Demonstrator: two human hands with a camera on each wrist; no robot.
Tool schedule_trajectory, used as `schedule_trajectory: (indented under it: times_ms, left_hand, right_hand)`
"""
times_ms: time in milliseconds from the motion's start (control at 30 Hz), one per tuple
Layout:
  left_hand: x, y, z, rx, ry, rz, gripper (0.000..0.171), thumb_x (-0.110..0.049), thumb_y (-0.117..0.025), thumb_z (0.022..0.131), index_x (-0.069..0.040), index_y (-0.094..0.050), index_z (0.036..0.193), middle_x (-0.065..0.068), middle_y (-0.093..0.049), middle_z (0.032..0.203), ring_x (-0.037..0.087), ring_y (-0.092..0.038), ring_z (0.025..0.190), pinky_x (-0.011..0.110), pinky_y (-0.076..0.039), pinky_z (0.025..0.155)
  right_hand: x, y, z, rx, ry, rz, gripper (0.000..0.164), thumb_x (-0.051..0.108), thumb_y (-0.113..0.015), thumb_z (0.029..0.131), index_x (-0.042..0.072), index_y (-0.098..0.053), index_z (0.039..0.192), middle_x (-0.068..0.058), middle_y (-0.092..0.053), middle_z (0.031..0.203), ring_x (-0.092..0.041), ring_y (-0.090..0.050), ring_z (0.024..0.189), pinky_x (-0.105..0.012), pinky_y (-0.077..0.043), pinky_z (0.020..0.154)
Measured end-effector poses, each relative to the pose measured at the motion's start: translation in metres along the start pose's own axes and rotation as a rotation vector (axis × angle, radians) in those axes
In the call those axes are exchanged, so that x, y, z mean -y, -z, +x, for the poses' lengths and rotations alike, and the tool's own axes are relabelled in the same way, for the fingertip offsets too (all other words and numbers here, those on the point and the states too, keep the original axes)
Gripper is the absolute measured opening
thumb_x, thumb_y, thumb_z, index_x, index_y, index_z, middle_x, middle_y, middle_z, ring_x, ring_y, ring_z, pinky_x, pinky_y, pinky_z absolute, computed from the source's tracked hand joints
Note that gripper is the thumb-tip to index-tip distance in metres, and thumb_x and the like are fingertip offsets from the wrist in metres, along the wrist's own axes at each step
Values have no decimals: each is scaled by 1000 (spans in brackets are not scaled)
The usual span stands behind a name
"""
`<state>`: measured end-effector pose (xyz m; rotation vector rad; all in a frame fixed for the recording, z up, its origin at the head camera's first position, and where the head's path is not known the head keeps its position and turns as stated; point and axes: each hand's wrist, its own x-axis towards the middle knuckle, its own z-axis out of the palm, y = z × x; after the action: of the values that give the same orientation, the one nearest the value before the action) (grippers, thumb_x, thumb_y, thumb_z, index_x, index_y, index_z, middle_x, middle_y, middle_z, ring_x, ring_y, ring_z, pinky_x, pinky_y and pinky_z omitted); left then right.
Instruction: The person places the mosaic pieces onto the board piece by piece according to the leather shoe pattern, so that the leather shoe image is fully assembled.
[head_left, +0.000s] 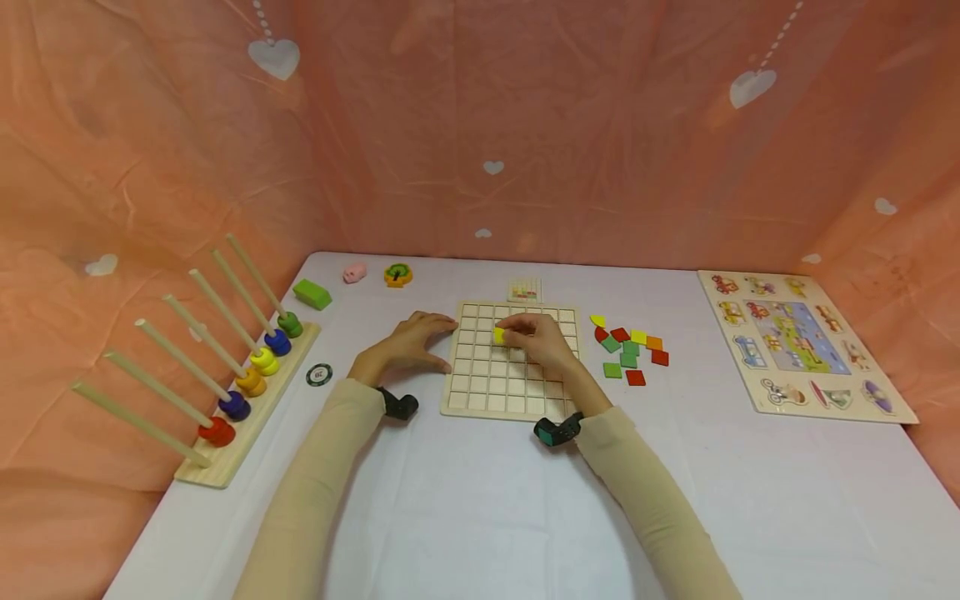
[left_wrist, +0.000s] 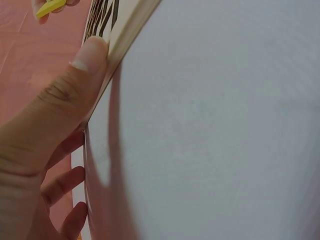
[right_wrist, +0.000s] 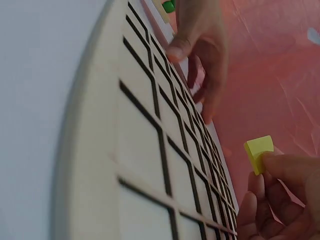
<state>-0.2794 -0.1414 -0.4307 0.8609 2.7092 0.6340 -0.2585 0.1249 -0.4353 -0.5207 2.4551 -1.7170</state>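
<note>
My right hand [head_left: 547, 343] pinches a small yellow square tile [head_left: 498, 336] between thumb and fingers. In the right wrist view the yellow tile [right_wrist: 259, 154] is tilted and held above the wooden grid board [right_wrist: 92, 165]. On the table the grid board [head_left: 480, 387] lies flat, with square cells between raised ribs. Beside its left edge is my left hand [head_left: 408, 343], fingers spread and loosely bent. In the left wrist view its thumb [left_wrist: 90, 55] rests on the board's rim [left_wrist: 131, 32]. The right hand and forearm cover part of the grid.
Several coloured tiles [head_left: 630, 348] lie right of the board. Behind it stands a small pattern card [head_left: 525, 290]. A pegged ring stacker [head_left: 247, 408], green block [head_left: 312, 294], pink piece [head_left: 354, 272], tree piece [head_left: 397, 275] and round chip [head_left: 318, 375] are left; a picture puzzle [head_left: 806, 342] is far right.
</note>
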Motion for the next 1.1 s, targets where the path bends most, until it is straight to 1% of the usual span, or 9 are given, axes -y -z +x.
schedule_trajectory:
  times_ms: [133, 167, 300, 367, 400, 633, 800, 933, 1100]
  left_hand:
    - [0, 0, -1, -5, -2, -8, 79, -36, -79, 72, -6, -45, 138, 11, -39, 144, 30, -28, 133, 49, -21, 108]
    - [0, 0, -1, -9, -5, -9, 79, -36, -79, 72, -6, -45, 137, 11, -39, 144, 30, -28, 133, 50, -22, 108]
    - [2, -1, -1, -13, -8, -20, 79, -36, -79, 72, -7, -45, 137, 10, -39, 144, 29, -28, 133, 49, -21, 108]
    - [3, -1, 0, -12, -8, -24, 79, -36, -79, 72, -7, -45, 138, 10, -38, 145, 29, -27, 133, 49, -21, 108]
    - [3, -1, 0, -10, -6, -29, 79, -36, -79, 72, -7, -45, 138, 10, -38, 145, 29, -27, 133, 49, -20, 108]
    - [3, 0, 0, 1, 2, -37, 80, -37, -79, 73, -9, -44, 139, 9, -36, 146, 29, -26, 134, 50, -19, 109]
    - [2, 0, -1, 8, 7, -32, 79, -37, -78, 73, -9, -44, 139, 9, -36, 146, 29, -25, 134, 50, -19, 109]
    - [1, 0, -1, 10, 15, -35, 79, -37, -78, 74, -10, -43, 139, 9, -35, 147, 29, -25, 135, 50, -19, 109]
    - [0, 1, -2, -1, 4, -28, 79, -36, -79, 73, -9, -44, 139, 11, -36, 146, 31, -26, 133, 52, -20, 107]
  right_hand:
    - [2, -12, 0, 32, 11, 2, 20, 7, -59, 91, 1, -67, 108, -14, -67, 101, -22, -63, 83, -26, -49, 71]
    - [7, -13, -2, 44, 3, 0, 20, 6, -59, 91, 0, -67, 108, -15, -67, 100, -25, -64, 83, -27, -49, 71]
    - [6, -21, -3, 63, -9, -42, 19, 9, -58, 92, 4, -68, 107, -11, -68, 101, -20, -63, 86, -29, -48, 77]
    - [5, -23, -3, 66, 5, -76, 18, 10, -57, 92, 5, -69, 106, -9, -67, 104, -18, -62, 87, -30, -48, 78]
    - [0, -25, -1, 59, 19, -88, 18, 10, -58, 92, 7, -69, 105, -7, -67, 104, -15, -61, 86, -29, -49, 78]
    - [-1, -31, -3, -14, 112, -144, 16, 5, -59, 90, 6, -71, 100, -8, -62, 100, -17, -57, 88, -27, -49, 76]
    - [-4, -35, 0, -65, 151, -190, 17, 2, -58, 90, 5, -70, 101, -8, -65, 99, -16, -56, 84, -25, -46, 73]
    - [-6, -38, 2, -79, 171, -222, 16, 0, -58, 89, 4, -69, 99, -9, -66, 99, -17, -58, 83, -26, -47, 73]
    - [-6, -39, 3, -78, 186, -264, 15, 0, -58, 89, 4, -71, 96, -9, -65, 99, -18, -59, 88, -29, -49, 75]
